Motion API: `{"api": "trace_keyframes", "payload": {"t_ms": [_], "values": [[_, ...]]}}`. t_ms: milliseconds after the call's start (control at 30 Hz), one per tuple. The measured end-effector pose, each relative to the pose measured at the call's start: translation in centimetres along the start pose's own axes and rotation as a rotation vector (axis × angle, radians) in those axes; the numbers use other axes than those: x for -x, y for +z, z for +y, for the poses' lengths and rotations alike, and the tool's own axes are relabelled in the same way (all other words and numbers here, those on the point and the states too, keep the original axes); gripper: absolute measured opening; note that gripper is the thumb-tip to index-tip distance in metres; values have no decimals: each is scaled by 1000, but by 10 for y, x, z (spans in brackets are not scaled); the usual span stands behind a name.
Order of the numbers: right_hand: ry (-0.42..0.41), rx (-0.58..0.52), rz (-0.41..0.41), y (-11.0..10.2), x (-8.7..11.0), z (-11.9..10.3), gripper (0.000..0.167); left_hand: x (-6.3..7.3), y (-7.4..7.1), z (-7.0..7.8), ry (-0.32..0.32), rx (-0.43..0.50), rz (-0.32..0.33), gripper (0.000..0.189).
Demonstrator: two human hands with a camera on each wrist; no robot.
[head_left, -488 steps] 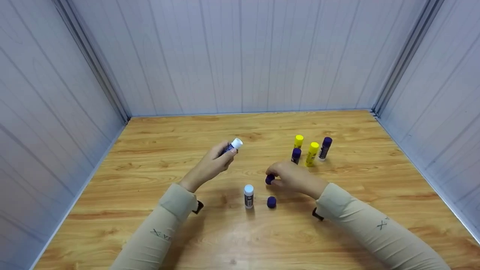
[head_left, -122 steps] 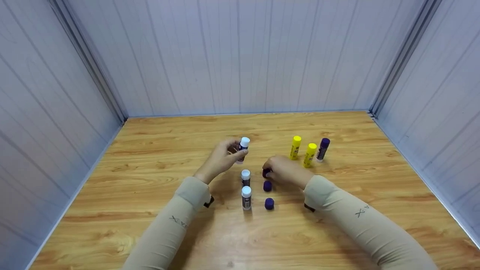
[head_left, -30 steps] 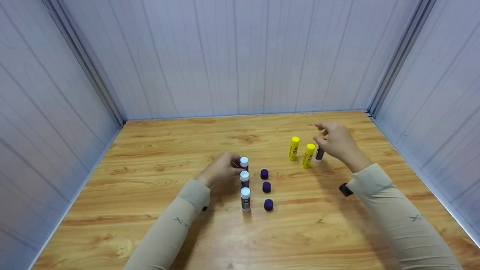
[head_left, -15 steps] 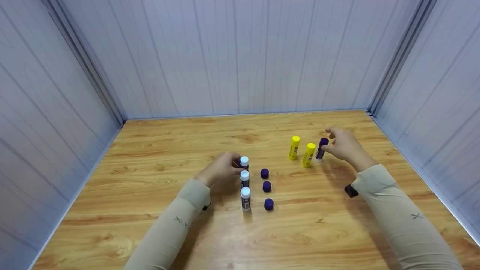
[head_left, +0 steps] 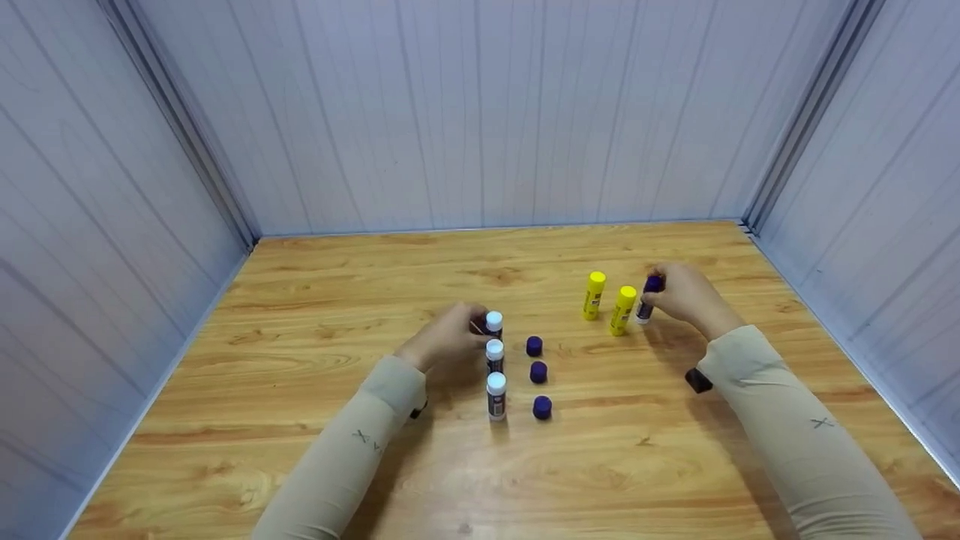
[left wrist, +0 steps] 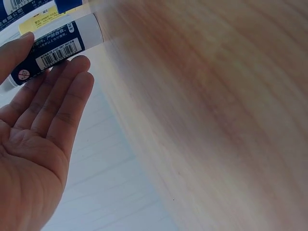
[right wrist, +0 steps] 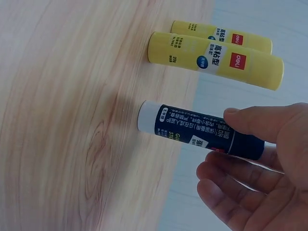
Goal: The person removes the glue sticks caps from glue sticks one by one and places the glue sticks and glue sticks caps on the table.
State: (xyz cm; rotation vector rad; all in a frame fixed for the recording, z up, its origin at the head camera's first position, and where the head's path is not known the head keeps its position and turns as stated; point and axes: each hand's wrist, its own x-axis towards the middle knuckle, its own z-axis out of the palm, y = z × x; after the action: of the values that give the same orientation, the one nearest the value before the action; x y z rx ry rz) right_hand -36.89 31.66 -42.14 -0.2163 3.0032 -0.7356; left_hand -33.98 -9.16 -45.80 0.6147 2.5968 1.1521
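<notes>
My left hand [head_left: 448, 335] pinches the farthest of three uncapped glue sticks, its dark label [left wrist: 55, 50] facing the left wrist camera. That stick stands on the table behind the middle uncapped stick [head_left: 494, 357] and the nearest one [head_left: 496, 397]. To their right three dark purple caps, far [head_left: 534, 346], middle [head_left: 538, 372] and near [head_left: 542, 407], make a similar row. Over at the right, my right hand [head_left: 686, 298] holds a capped dark purple glue stick [right wrist: 192, 129] near its top, thumb against one side and fingers at the other. Its white base meets the table.
Two yellow glue sticks, one farther back [head_left: 593, 296] and one closer [head_left: 622, 310], stand upright just left of the right hand. The wooden table [head_left: 600, 472] is enclosed by pale panels [head_left: 480, 112] at the back and both sides.
My right hand set a third cap in the row, reached right, and now grips the capped stick. My left hand lowered its uncapped stick onto the table and has stayed there this last second.
</notes>
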Motion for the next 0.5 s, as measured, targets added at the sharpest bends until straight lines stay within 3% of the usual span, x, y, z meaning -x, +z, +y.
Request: {"api": "trace_keyframes", "payload": {"t_ms": [300, 400, 500], "values": [[14, 20, 38, -7, 2, -4, 27, 3, -7, -3, 1, -31, -8, 25], [8, 21, 96, -9, 5, -6, 22, 6, -12, -5, -22, -50, -11, 33], [-32, 25, 204, -9, 8, -9, 21, 9, -19, -6, -36, -73, -10, 41]]}}
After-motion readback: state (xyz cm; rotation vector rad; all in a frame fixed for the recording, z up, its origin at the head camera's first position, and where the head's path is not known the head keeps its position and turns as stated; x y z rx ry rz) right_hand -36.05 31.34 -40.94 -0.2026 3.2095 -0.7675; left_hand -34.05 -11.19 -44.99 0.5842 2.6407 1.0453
